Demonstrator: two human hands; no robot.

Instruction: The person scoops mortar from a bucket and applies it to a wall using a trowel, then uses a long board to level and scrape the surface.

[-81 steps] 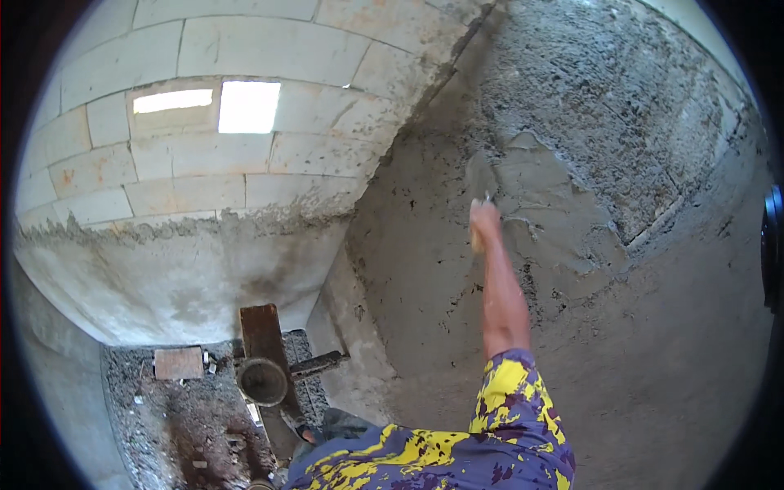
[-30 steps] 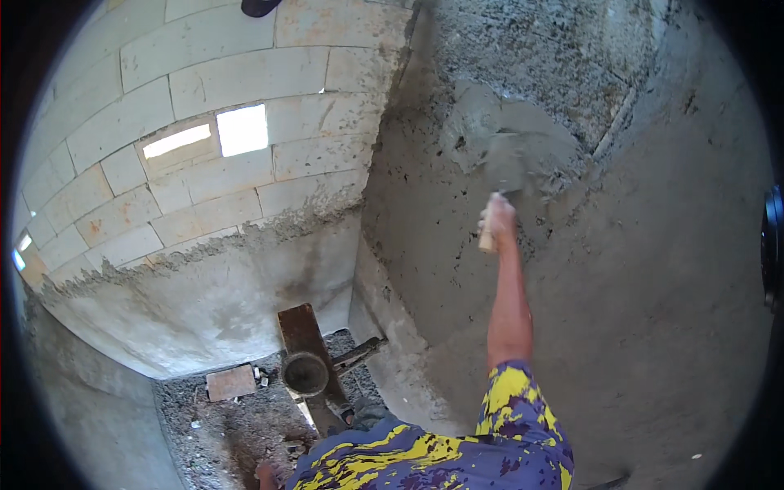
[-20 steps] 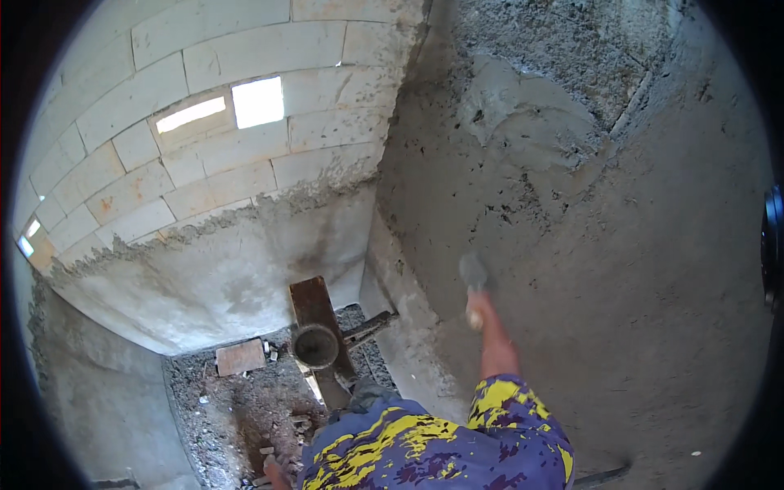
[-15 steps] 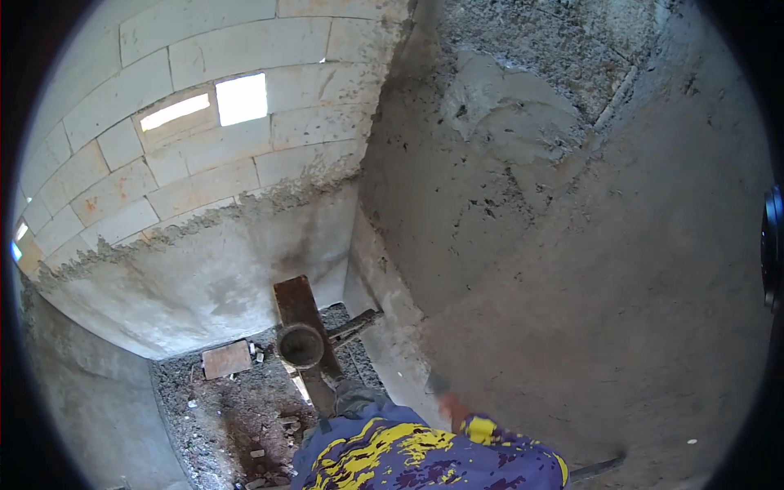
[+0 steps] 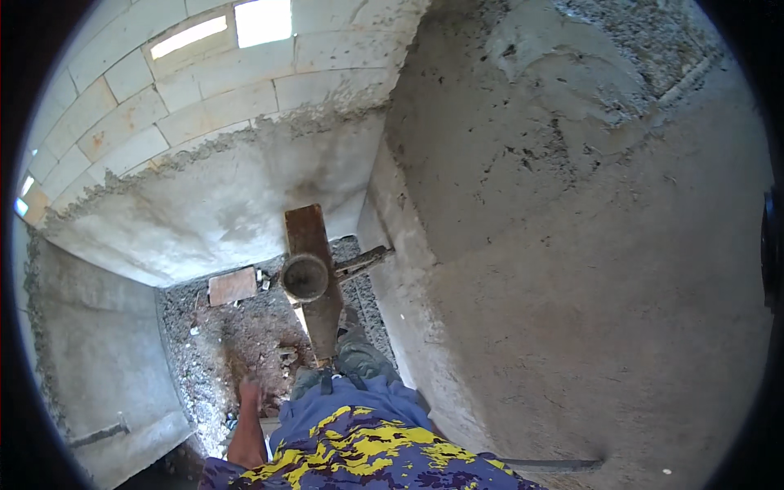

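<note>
My left hand (image 5: 250, 390) hangs low at my left side, over the rubble-strewn floor. It is small and smeared, so its fingers do not show clearly and I see nothing held in it. The right hand is out of sight, hidden by my blue, purple and yellow shirt (image 5: 367, 445). Straight ahead of my legs, a round grey mortar-stained bucket (image 5: 305, 278) stands on a narrow brown plank (image 5: 305, 226). Plaster wall (image 5: 555, 327) fills the right side, with a rough patch (image 5: 625, 49) at its upper part.
A pale block wall (image 5: 220, 106) with small bright openings rises ahead, plastered below. Rubble and a flat reddish slab (image 5: 233, 287) lie on the floor (image 5: 220, 335). A wooden piece (image 5: 362, 261) juts from the plank toward the right wall. A dark bar (image 5: 547, 465) shows at lower right.
My right hand, seen beside the right wall before with a blurred grey thing by it, has dropped out of view. My left hand has come into view. The view has tilted down and left.
</note>
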